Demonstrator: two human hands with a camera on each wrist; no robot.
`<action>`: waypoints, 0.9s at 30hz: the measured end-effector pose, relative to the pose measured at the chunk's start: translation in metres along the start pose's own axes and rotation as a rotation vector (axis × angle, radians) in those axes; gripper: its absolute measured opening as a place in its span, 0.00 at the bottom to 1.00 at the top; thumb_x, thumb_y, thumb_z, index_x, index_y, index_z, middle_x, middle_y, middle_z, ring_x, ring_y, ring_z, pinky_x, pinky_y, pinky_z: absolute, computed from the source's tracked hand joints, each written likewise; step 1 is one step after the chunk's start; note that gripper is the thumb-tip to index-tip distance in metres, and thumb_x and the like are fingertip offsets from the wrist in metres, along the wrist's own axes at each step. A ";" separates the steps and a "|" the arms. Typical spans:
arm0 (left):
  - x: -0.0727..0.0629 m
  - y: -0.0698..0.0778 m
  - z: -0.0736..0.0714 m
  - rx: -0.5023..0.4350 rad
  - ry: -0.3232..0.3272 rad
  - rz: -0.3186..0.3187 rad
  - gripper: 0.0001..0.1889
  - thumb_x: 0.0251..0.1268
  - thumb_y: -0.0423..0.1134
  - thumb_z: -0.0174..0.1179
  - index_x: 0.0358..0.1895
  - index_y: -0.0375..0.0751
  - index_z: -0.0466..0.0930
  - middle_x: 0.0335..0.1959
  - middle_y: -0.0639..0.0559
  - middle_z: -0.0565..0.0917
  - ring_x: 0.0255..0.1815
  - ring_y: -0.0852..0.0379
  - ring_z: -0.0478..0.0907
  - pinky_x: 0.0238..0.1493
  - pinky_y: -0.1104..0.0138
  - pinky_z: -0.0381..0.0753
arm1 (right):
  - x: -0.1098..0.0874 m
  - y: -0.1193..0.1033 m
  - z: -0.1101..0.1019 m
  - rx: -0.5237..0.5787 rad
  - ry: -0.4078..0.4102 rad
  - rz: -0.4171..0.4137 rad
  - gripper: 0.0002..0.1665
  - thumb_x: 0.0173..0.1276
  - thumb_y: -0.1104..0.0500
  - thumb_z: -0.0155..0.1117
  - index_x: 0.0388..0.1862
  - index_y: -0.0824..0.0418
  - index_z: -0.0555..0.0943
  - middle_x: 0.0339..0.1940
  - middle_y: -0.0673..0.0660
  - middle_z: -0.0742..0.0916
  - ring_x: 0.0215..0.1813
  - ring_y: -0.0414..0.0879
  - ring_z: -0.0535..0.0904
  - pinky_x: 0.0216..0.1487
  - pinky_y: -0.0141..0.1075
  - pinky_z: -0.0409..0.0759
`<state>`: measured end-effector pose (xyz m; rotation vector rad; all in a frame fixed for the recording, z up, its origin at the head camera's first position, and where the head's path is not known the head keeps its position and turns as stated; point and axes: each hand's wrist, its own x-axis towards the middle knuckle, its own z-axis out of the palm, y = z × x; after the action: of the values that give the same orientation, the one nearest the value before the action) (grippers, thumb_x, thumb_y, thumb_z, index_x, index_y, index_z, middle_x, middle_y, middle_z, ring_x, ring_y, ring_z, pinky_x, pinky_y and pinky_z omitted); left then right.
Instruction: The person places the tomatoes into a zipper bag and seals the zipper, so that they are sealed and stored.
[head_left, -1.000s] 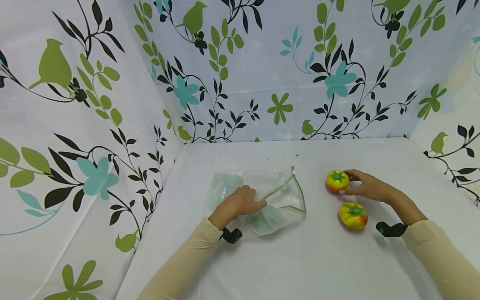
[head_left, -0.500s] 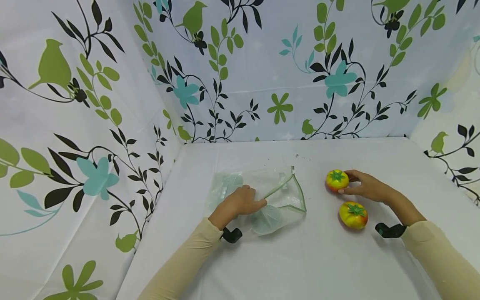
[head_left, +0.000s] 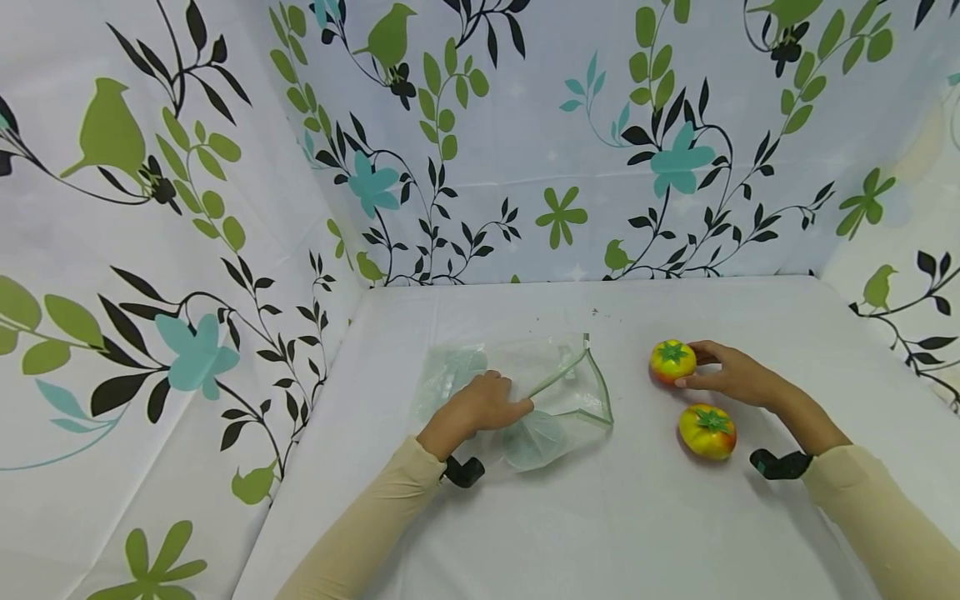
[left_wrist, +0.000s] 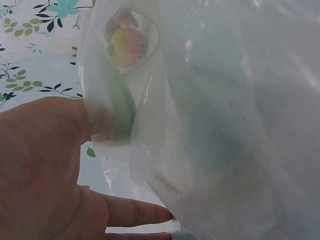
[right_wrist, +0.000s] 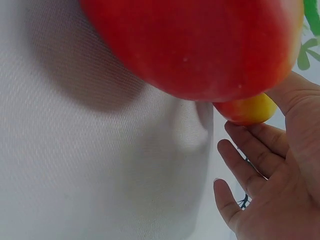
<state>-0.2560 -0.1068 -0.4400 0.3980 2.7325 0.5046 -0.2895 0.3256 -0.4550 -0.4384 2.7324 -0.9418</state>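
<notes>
My left hand [head_left: 480, 404] grips a clear zip bag [head_left: 577, 396] near its green-edged mouth, which gapes to the right. In the left wrist view, the thumb lies behind the cloudy plastic of the bag [left_wrist: 215, 115], with the fingers lower down. Pale greenish folds show within the bag; what they are is unclear. On the right, my right hand [head_left: 738, 375] holds a yellow-red toy tomato [head_left: 673, 362] with a green leafy top, between thumb and fingers. A second toy tomato [head_left: 707, 432] sits nearer, below that hand. It looms large in the right wrist view and partly covers the held tomato [right_wrist: 250, 109].
A white cloth covers the table [head_left: 600, 525]. Behind it and along both sides hang curtains [head_left: 480, 167] printed with leaves, birds and flowers. A strip of table lies between the bag's mouth and the tomatoes.
The right hand and its toy tomato have shifted very slightly left. My left hand and the bag stay where they were.
</notes>
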 end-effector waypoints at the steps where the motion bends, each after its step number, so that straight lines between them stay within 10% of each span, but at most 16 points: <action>1: 0.000 0.000 0.000 -0.002 0.001 0.001 0.39 0.71 0.62 0.53 0.72 0.32 0.73 0.69 0.39 0.73 0.63 0.43 0.74 0.34 0.55 0.85 | 0.000 0.000 0.000 0.000 0.003 -0.001 0.49 0.75 0.41 0.68 0.79 0.72 0.63 0.71 0.76 0.76 0.72 0.74 0.69 0.67 0.73 0.70; 27: 0.001 0.000 0.000 0.020 -0.011 0.008 0.40 0.74 0.63 0.52 0.76 0.34 0.71 0.75 0.40 0.70 0.73 0.42 0.70 0.66 0.49 0.78 | -0.001 -0.076 0.029 0.004 -0.087 -0.139 0.46 0.68 0.41 0.74 0.75 0.64 0.72 0.65 0.63 0.83 0.65 0.59 0.78 0.63 0.59 0.81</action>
<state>-0.2569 -0.1063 -0.4400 0.4151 2.7285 0.4763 -0.2644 0.2527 -0.4291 -0.6598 2.6498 -0.9372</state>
